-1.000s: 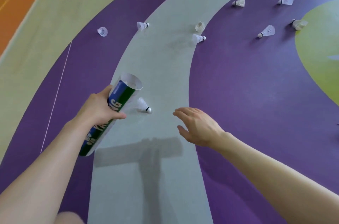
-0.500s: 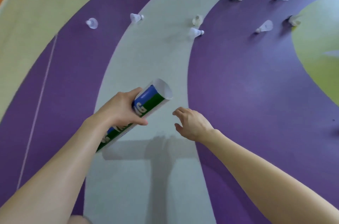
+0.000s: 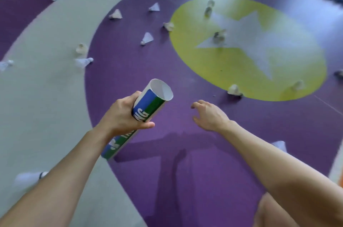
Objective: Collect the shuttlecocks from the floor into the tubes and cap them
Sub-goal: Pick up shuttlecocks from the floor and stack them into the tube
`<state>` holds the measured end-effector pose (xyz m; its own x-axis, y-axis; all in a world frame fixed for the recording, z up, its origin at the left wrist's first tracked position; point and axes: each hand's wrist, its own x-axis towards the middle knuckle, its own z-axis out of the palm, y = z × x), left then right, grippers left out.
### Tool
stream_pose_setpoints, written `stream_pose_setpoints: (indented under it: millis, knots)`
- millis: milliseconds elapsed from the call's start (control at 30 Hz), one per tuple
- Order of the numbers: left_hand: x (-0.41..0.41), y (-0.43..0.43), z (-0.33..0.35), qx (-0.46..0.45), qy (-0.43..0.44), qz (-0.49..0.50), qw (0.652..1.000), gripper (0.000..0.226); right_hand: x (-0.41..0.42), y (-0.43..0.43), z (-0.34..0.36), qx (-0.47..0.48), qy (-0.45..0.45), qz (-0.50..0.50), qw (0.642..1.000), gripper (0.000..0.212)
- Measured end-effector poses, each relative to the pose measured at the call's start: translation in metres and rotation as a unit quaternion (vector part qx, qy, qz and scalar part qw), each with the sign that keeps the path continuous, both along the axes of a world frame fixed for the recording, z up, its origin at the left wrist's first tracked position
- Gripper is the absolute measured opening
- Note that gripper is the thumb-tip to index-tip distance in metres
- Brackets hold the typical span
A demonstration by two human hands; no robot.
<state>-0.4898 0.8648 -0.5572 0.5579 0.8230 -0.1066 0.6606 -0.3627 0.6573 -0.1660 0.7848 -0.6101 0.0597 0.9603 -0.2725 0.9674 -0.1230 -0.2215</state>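
Head view. The left hand (image 3: 124,115) grips the tube (image 3: 154,101) near its upper end, with fingers and thumb wrapped round it. The tube is tilted, with its open, uncapped mouth pointing up and away from the person. The right hand (image 3: 209,115) hangs above the purple floor (image 3: 185,171), fingers spread and loosely bent, holding nothing. The nearest shuttlecock (image 3: 234,90) lies on the edge of the yellow circle (image 3: 232,70), just beyond the right hand. More shuttlecocks (image 3: 147,38) lie scattered farther off. The frame is blurred.
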Motion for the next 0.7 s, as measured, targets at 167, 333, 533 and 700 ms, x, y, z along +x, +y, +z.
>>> stream_pose_setpoints:
  millis: [167,333,533,700]
  knots:
    - [0.112,0.028,0.030,-0.027,0.045,-0.029,0.998,0.072,0.078,-0.013,0.016,-0.011,0.028,-0.057,0.998,0.045]
    - [0.209,0.051,0.072,-0.035,0.099,-0.094,0.990,0.070,0.150,-0.019,0.016,-0.018,0.024,-0.094,0.995,0.042]
    - [0.221,0.105,0.072,-0.061,0.183,-0.142,0.971,0.066,0.192,0.030,-0.021,-0.037,-0.015,-0.084,0.996,0.025]
    - [0.266,0.153,0.047,-0.078,0.178,-0.167,0.967,0.075,0.223,0.065,-0.053,-0.042,-0.070,-0.060,0.995,0.026]
